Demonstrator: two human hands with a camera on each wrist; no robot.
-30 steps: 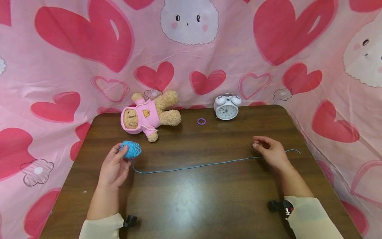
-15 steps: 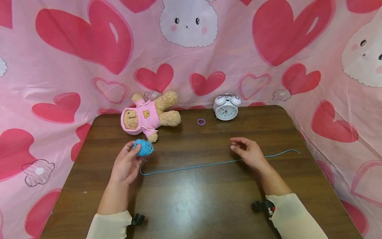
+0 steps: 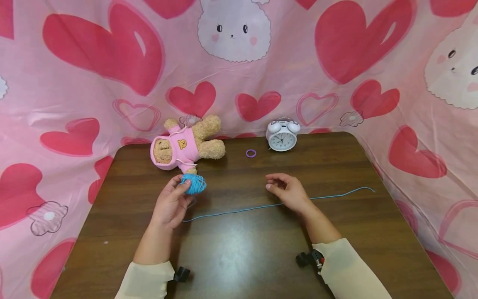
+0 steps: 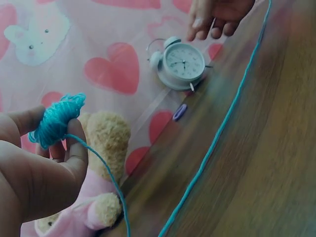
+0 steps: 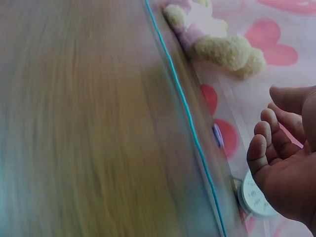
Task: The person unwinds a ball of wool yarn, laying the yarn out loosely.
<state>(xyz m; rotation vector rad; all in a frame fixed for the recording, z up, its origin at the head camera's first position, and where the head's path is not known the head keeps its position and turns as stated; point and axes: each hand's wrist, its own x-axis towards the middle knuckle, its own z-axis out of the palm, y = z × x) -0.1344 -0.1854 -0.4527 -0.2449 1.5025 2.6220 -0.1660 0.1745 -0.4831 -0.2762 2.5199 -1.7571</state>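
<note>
My left hand (image 3: 172, 205) grips a small ball of blue yarn (image 3: 195, 184) between thumb and fingers, left of the table's middle. In the left wrist view a strand (image 4: 106, 165) hangs from the wound yarn (image 4: 58, 121) past the fingers. A long loose length of yarn (image 3: 231, 211) lies across the table from near the left hand toward the right edge. My right hand (image 3: 289, 193), fingers loosely bent and holding nothing, hovers over that strand right of the middle. The right wrist view shows the same hand (image 5: 284, 153) beside the yarn line (image 5: 185, 106).
A teddy bear (image 3: 186, 145) in a pink hoodie lies on its back behind the left hand. Toward the rear of the brown table (image 3: 239, 257) are a purple ring (image 3: 251, 153) and a white alarm clock (image 3: 282, 139). Behind hangs a pink heart-print cloth (image 3: 224, 74).
My left hand has moved right with the yarn ball, which now overlaps the bear's paw. My right hand has moved left along the strand, so the hands are closer together.
</note>
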